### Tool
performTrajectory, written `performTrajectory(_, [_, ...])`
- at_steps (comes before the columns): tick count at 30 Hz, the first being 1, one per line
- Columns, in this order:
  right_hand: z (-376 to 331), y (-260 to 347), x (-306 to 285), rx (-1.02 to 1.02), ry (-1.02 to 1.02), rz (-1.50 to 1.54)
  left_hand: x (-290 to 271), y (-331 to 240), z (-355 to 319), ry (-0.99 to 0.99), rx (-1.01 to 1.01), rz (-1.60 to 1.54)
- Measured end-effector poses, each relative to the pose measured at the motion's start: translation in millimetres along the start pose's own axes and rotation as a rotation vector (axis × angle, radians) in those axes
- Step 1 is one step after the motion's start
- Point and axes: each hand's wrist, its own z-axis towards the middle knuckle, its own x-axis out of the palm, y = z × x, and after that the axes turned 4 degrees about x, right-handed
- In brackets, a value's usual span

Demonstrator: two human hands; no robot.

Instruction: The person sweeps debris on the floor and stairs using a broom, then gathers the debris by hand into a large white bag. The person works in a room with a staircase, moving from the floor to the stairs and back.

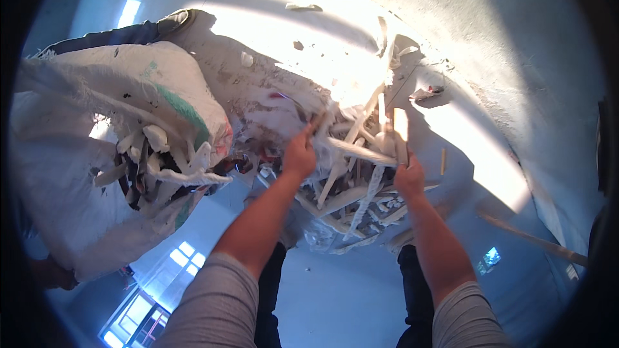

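Note:
A heap of pale, dusty strips and broken scraps (342, 203) lies on the floor between my feet and the sunlit patch. My left hand (300, 156) is closed at the heap's left side, around a thin brownish piece blurred by motion; its kind cannot be made out. At the right side, my right hand (409, 177) grips a flat pale slat (400, 130), which stands up from the fingers with its top in the sun. A long strip (361, 152) slants across the heap between both hands.
At left, a large white woven sack (97, 232) gapes, with scraps (151, 154) in its mouth. Another person's hand (55, 275) is at its lower edge; a shoe (174, 20) shows behind. A long stick (535, 238) and a short yellow stick (443, 161) lie at right.

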Motion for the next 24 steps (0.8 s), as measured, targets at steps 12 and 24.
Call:
performTrajectory(12, [198.2,161.9,-22.6,-0.018,0.145,-0.218,-102.0,45.2,160.3,-0.677,-0.104,0.064])
performTrajectory(24, [167.7,318.9,0.0,-0.216,0.216,-0.1,-64.4,-7.0,76.8,-0.164,0.41,0.029])
